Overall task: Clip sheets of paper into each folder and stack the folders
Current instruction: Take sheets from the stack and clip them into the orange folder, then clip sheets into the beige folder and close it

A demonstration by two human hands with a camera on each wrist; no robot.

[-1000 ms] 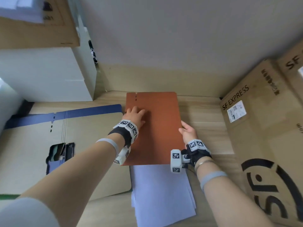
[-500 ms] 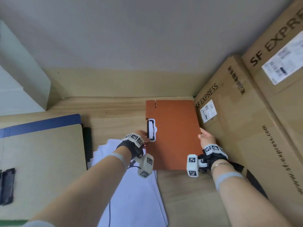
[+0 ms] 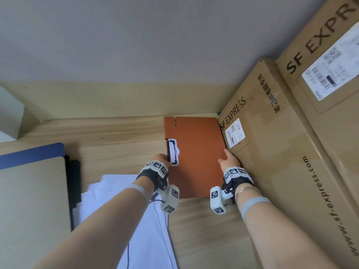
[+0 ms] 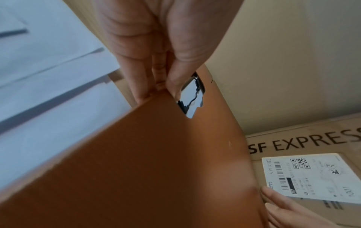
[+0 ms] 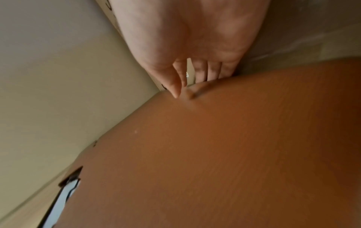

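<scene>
Nearest the person, loose white sheets of paper (image 3: 124, 220) lie fanned on the wooden desk (image 3: 120, 148), under the left forearm and just left of the orange folder (image 3: 198, 156). Left of the sheets sits a tan folder (image 3: 31, 200) with a blue folder (image 3: 33, 154) showing behind it. The orange folder lies closed and flat, its long axis running away from the person toward the wall (image 3: 155, 45), spine side to the left, where a cutout shows its clip (image 3: 172, 152). The left hand (image 3: 161, 159) pinches that left edge beside the cutout, thumb on top and fingers under. The right hand (image 3: 229, 162) holds the right edge, thumb on the cover and fingers beneath. That edge lies tight against an SF Express carton (image 3: 272, 152), with a second carton (image 3: 326, 65) further right; bare desk is open to the folder's left.
</scene>
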